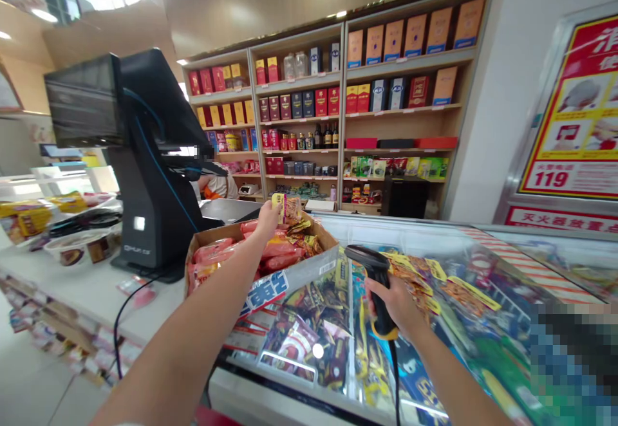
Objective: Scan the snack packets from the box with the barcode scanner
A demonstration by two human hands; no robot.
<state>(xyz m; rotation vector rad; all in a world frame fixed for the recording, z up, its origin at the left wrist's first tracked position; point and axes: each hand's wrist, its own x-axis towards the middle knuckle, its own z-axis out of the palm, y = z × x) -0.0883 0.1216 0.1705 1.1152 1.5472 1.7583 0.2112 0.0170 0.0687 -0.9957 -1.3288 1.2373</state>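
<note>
My left hand (268, 219) reaches over a cardboard box (313, 276) and grips a small yellow-labelled snack packet (288, 208) just above its far rim. Red-wrapped snacks (212, 250) and more yellow-labelled packets (306, 244) fill the box. My right hand (396, 302) is wrapped round the handle of a black and yellow barcode scanner (381, 287), its head pointing to the left towards the box. From the handle's base a black cable hangs down. Several yellow-topped snack packets (425, 275) lie on the glass just beyond my right hand.
A black checkout terminal (154, 220) stands on the white counter (91, 291) at left. Under the glass of the display case (318, 349) lie colourful packages. Shelves (299, 120) with boxes and bottles line the back wall. Behind the terminal a person (224, 185) shows in part.
</note>
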